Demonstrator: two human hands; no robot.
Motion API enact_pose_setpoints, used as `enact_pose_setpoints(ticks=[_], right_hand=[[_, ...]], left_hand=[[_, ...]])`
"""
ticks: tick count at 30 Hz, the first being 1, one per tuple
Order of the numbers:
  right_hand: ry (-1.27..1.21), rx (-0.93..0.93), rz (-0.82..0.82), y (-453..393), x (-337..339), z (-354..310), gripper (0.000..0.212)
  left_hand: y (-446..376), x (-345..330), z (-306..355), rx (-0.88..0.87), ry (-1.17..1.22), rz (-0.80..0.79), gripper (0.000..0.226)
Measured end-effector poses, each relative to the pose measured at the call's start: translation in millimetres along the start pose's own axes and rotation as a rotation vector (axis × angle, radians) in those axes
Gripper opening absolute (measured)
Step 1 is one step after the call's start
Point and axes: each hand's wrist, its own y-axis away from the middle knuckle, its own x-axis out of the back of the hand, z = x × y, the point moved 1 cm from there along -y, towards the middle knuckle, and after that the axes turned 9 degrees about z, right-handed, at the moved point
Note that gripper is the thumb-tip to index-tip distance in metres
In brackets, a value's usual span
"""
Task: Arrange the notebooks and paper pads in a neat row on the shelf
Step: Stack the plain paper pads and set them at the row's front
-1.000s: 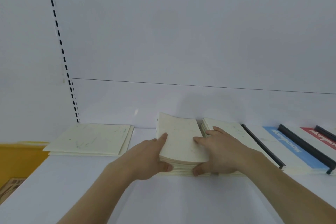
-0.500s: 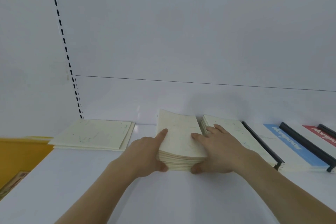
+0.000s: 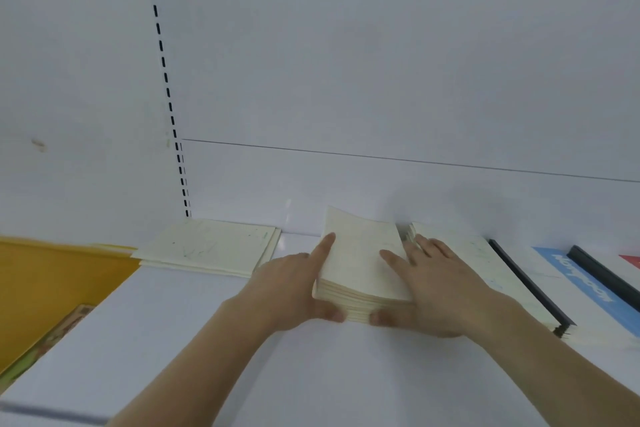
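**Both hands gripping a cream pad stack on the shelf**

A thick stack of cream paper pads [image 3: 360,263] is sitting mid-shelf [image 3: 207,340], its top sheet curling up at the back. The left hand [image 3: 294,284] and right hand [image 3: 433,288] are clamping its sides, thumbs pressing the front edge. A flatter cream pile [image 3: 207,246] is lying well apart to the left; black-spined notebooks [image 3: 530,284] are lining the right, their blue label's writing too blurred to read.

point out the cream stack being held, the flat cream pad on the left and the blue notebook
cream stack [image 3: 360,263], head view, top cover
flat pad [image 3: 207,246], head view, top sheet
blue notebook [image 3: 581,284], head view, blue cover band
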Motion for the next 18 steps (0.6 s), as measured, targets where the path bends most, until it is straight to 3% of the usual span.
enact_pose_setpoints(ticks=[6, 8, 11, 14, 18], right_hand=[[-0.116, 0.092, 0.303, -17, 20, -47, 0.086], [-0.131, 0.158, 0.449, -27, 22, -74, 0.073], [-0.101, 0.273, 0.599, -48, 21, -116, 0.048], [-0.082, 0.337, 0.5, -71, 20, -159, 0.029], [0.061, 0.246, 0.266, -98, 9, -196, 0.019]], left_hand=[[22, 17, -43, 0.087, -0.016, 0.326, 0.096], [26, 19, -69, 0.141, -0.129, 0.352, 0.084], [35, 19, -106, 0.253, -0.279, 0.262, 0.051], [43, 19, -131, 0.24, -0.316, 0.138, 0.039], [46, 23, -153, 0.148, -0.223, 0.116, 0.037]])
